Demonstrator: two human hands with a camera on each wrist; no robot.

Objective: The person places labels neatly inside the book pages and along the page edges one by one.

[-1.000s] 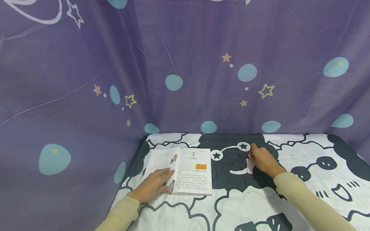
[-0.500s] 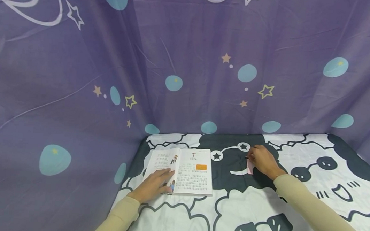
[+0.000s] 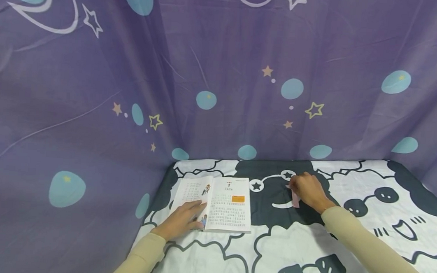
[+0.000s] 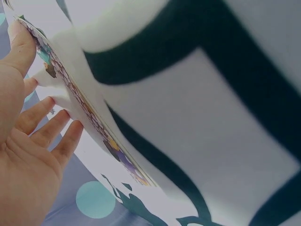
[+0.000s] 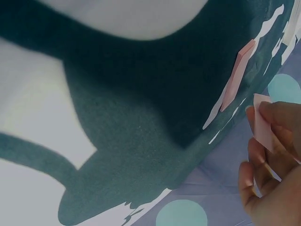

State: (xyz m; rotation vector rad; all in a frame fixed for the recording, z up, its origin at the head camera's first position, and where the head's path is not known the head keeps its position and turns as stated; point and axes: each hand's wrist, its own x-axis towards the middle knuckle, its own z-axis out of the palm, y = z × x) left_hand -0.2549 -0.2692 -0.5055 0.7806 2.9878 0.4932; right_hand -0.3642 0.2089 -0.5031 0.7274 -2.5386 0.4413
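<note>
An open book with printed text and small pictures lies on the patterned cloth in the head view. My left hand rests on its left page with straight fingers; the left wrist view shows these fingers along the page, near the book's edge. To the right of the book, my right hand pinches a small pink sticky note between thumb and fingers, held above the cloth. Below it, apart from the hand in the right wrist view, a pink sticky note pad lies on a dark patch of the cloth.
The black-and-white cloth with cartoon prints covers the surface. Behind it and at the left hangs a purple curtain with stars and blue spots. An orange box is printed on the right page.
My right hand has shifted slightly to the left near the pink pad. The left hand stays on the book. The head view has tilted up slightly.
</note>
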